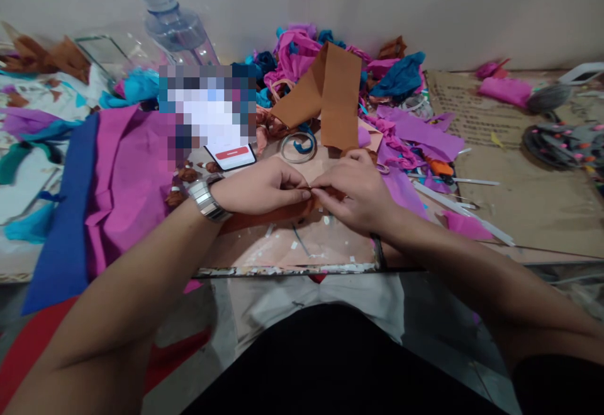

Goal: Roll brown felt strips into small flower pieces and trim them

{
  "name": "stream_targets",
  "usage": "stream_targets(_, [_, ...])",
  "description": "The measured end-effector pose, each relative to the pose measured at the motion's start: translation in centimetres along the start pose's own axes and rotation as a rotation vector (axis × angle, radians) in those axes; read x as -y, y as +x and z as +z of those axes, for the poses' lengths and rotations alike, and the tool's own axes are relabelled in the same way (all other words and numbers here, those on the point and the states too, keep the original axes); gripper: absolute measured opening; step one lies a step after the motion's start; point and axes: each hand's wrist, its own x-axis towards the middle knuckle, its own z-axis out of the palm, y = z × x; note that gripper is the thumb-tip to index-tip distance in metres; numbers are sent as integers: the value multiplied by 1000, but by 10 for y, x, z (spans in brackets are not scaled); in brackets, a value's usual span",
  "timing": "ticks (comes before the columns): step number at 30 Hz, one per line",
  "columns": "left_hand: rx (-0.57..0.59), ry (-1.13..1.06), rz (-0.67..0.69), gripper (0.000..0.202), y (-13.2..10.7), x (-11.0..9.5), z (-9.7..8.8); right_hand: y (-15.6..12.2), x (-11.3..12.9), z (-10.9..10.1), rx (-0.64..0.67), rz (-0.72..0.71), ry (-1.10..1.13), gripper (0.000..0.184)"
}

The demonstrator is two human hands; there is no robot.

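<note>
A brown strip [267, 219] of thin, cloth-like or paper-like material runs under my left hand [264, 187], low over the near part of the table. My left thumb and forefinger pinch its end. My right hand [356, 190] meets them there, its fingertips closed on the same edge. Fingers partly cover the pinched spot, so its fold is hard to make out. Just behind my hands lie a wider folded brown strip [340, 94] and a clear ring-shaped roll [298, 147], which looks like tape. A lit phone [236, 158] is propped beyond my left wrist.
Pink and blue scraps [295, 53] pile up against the wall. A tall clear bottle [177, 28] stands behind the phone. Pink sheets [125, 176] and a blue sheet [70, 214] hang over the front edge at left. White sticks [472, 214] and cardboard [533, 195] lie at right.
</note>
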Motion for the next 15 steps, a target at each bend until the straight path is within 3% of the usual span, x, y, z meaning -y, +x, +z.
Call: stream_targets(15, [43, -137, -35, 19, -3, 2, -6, -1, -1, -4, -76, -176, -51, 13])
